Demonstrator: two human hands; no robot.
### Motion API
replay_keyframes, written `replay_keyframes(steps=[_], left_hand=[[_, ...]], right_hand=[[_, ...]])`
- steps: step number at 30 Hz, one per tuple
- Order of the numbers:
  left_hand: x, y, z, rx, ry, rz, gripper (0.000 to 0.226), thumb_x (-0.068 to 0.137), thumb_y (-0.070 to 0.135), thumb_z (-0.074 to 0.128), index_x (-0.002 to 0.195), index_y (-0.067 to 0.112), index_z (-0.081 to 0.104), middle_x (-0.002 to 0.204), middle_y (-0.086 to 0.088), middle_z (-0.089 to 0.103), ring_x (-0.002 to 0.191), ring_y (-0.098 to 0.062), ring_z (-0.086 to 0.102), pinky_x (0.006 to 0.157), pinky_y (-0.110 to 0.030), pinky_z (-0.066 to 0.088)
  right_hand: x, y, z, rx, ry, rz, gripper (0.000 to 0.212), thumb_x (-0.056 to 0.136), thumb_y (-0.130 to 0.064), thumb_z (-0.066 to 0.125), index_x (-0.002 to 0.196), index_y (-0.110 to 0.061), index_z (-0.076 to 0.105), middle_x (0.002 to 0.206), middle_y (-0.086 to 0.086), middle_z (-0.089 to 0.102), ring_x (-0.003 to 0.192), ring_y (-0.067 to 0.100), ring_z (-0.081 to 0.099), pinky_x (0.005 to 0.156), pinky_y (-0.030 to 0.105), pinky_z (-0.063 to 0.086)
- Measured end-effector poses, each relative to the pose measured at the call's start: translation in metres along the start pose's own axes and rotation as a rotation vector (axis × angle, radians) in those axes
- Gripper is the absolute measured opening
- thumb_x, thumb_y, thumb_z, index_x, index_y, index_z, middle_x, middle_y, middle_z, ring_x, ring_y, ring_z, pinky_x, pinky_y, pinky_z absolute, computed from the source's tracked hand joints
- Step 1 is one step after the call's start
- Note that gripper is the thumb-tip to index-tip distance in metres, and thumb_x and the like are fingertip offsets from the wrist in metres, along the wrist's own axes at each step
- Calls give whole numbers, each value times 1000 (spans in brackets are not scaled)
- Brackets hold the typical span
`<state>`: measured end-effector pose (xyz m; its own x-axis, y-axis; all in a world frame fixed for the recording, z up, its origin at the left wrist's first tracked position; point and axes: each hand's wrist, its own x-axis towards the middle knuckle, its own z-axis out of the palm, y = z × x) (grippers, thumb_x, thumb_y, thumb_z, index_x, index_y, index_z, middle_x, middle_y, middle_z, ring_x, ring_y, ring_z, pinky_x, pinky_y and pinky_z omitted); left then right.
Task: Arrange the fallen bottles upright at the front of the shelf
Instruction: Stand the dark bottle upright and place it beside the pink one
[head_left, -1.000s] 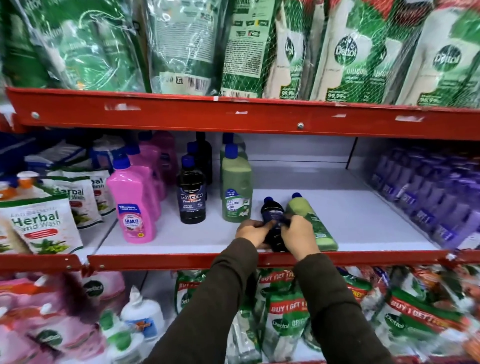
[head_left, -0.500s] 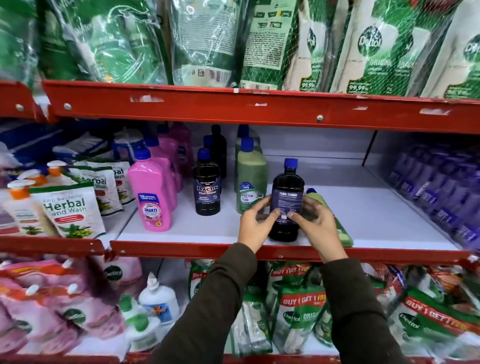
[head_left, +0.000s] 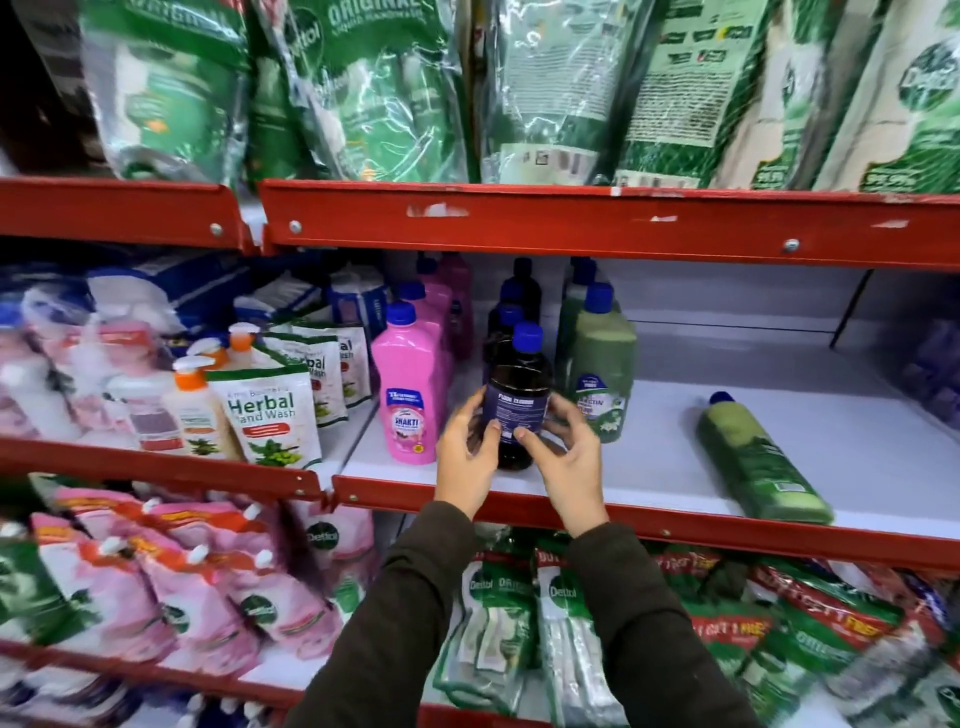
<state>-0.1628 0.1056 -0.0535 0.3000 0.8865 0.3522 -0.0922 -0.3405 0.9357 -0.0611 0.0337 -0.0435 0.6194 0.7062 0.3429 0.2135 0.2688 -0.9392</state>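
A black bottle (head_left: 517, 384) with a blue cap stands upright near the front of the white shelf (head_left: 675, 467), in line with the row of black bottles behind it. My left hand (head_left: 465, 457) holds its left side and my right hand (head_left: 571, 467) holds its right side, both thumbs on the label. A green bottle (head_left: 758, 457) with a blue cap lies on its side at the shelf's front right, cap pointing to the back, well apart from both hands.
An upright pink bottle (head_left: 410, 395) stands just left of the black one and an upright green bottle (head_left: 602, 374) just right. Herbal hand wash pouches (head_left: 270, 410) fill the left bay. A red shelf lip (head_left: 571, 223) hangs overhead. Bare white shelf lies around the fallen bottle.
The black bottle went from lying beside the green one to upright, then moved left in both hands to the front of the black row. The green bottle stayed lying down.
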Motion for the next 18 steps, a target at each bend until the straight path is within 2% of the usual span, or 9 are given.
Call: replay_keyframes(steps=[2, 5, 7, 9, 11, 13, 15, 16, 18], left_hand=[[1, -5, -4, -1, 0, -8, 45, 96, -1, 55, 133, 23, 49, 123, 4, 60, 100, 25, 57, 85, 2, 43], [0, -7, -4, 6, -9, -1, 41, 97, 0, 52, 132, 21, 50, 124, 0, 61, 103, 16, 60, 91, -3, 45], [1, -9, -4, -11, 16, 4, 33, 100, 4, 48, 129, 17, 55, 129, -6, 63, 114, -6, 62, 106, -24, 48], [2, -10, -3, -28, 46, 7, 27, 103, 10, 42, 124, 11, 59, 128, -13, 65, 118, -23, 61, 109, -44, 47], [3, -9, -4, -39, 65, 4, 22, 105, 14, 40, 114, 13, 60, 118, -13, 67, 111, -25, 63, 104, -53, 49], [4, -9, -4, -44, 79, -3, 16, 104, 15, 40, 103, 15, 56, 108, -13, 65, 101, -27, 62, 100, -59, 48], [3, -9, -3, -45, 53, -7, 13, 104, 12, 40, 103, 13, 52, 103, -11, 61, 99, -28, 58, 101, -61, 46], [3, -8, -3, -37, 33, 0, 12, 104, 11, 40, 107, 14, 51, 106, -9, 60, 102, -25, 57, 104, -58, 45], [1, -8, -3, -30, -4, -1, 23, 103, 10, 40, 124, 19, 47, 124, -7, 57, 118, -20, 55, 113, -47, 41]], right_hand=[[1, 6, 5, -16, -8, 0, 55, 83, 2, 75, 133, -9, 56, 116, 1, 68, 102, 14, 65, 85, 14, 54], [4, 12, 3, -37, -15, 1, 53, 82, 1, 75, 127, -21, 57, 113, -9, 67, 102, 11, 67, 87, 19, 54], [5, 12, 1, -44, -26, -6, 54, 82, 1, 75, 122, -29, 54, 116, -10, 66, 106, 11, 66, 90, 21, 55], [5, 13, -2, -25, -30, -2, 54, 82, 2, 74, 121, -27, 50, 120, -6, 64, 111, 12, 66, 95, 25, 55], [4, 14, -3, -34, -28, -1, 48, 84, -1, 74, 119, -26, 52, 119, -9, 64, 109, 2, 66, 97, 25, 55], [3, 18, -4, -111, -30, -28, 39, 88, -8, 71, 117, -28, 56, 122, -6, 63, 103, -11, 64, 94, 16, 54], [4, 18, -5, -195, -60, -42, 38, 90, -8, 66, 122, -27, 59, 127, 3, 58, 97, -13, 64, 89, 7, 51], [4, 18, -5, -204, -97, -27, 41, 89, -8, 66, 126, -24, 60, 129, 5, 58, 98, -10, 65, 89, 9, 52], [4, 16, -5, -207, -179, 1, 54, 84, -8, 71, 135, -19, 57, 128, 6, 61, 107, 3, 66, 94, 24, 55]])
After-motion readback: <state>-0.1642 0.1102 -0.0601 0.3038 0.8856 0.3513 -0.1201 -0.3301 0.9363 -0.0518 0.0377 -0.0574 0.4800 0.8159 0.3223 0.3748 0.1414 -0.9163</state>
